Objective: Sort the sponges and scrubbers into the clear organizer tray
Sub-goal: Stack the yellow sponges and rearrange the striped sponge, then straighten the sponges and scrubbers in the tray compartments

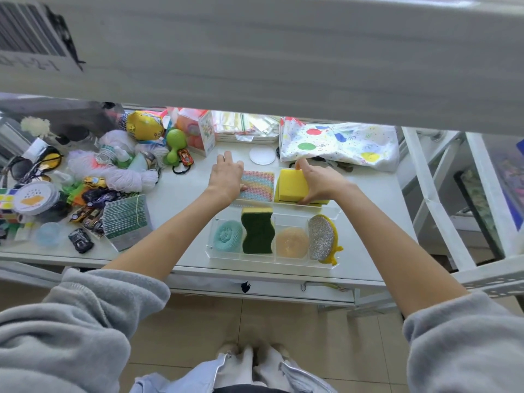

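Sleeves (pixel 71 321) nearest. Tray (pixel 326 266), front row full. My right hand (pixel 319 181) clamps yellow sponge (pixel 292 185), long axis running away from me, over back-right slot. Left hand (pixel 226 177), fingers spread, presses rainbow scrubber (pixel 259 185) back-left.

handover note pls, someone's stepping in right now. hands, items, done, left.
Left hand: resting on the rainbow cloth in the tray's back left slot; grip unclear.
Right hand: gripping the yellow sponge, at the back right slot.
Tray front row, left to right: teal scrubber, green wavy sponge, orange scrubber, silver pad.
Done: front row filled.
Left: seat and release the yellow sponge, settle the cloth.
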`<act>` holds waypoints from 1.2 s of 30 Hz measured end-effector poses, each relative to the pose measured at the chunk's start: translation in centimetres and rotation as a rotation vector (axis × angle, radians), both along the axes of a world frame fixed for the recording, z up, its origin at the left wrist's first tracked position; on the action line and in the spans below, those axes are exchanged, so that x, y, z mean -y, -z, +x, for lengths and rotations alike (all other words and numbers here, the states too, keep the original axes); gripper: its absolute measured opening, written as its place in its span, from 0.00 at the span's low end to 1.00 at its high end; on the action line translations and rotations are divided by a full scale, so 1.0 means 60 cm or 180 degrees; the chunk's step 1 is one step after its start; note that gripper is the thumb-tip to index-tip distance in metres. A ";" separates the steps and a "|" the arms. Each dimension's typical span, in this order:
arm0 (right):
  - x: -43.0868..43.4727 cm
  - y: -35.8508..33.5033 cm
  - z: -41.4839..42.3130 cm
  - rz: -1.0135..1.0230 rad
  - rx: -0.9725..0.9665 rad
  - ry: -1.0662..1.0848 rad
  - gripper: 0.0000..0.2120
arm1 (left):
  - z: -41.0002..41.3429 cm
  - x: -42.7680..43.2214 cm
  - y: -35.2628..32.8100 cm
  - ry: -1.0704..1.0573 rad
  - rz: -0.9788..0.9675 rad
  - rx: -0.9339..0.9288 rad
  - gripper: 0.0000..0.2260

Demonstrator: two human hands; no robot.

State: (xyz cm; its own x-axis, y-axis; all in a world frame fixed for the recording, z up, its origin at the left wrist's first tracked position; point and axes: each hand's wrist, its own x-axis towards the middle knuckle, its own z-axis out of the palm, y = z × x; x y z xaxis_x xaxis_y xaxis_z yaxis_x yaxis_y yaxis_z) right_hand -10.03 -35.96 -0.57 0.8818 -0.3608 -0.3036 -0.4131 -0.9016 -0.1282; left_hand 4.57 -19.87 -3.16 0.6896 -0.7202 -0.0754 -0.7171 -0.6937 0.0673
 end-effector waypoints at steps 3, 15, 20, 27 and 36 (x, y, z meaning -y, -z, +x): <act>-0.001 0.000 0.000 -0.0038 0.0079 -0.0023 0.42 | -0.001 0.002 -0.002 0.0052 -0.0037 -0.0141 0.18; -0.019 0.007 0.007 -0.0094 0.0184 0.0125 0.37 | 0.004 0.000 -0.003 0.0078 -0.0055 -0.0317 0.18; -0.025 0.012 0.010 -0.0290 0.0234 0.0059 0.40 | 0.006 -0.003 -0.002 0.0053 -0.0122 -0.0419 0.17; -0.012 0.016 -0.004 -0.0751 0.0370 -0.0183 0.38 | 0.006 -0.007 -0.001 0.0070 -0.0193 -0.0439 0.16; -0.014 0.017 -0.013 -0.0709 0.0424 -0.0155 0.38 | -0.005 -0.004 -0.001 0.0446 -0.0224 -0.0500 0.10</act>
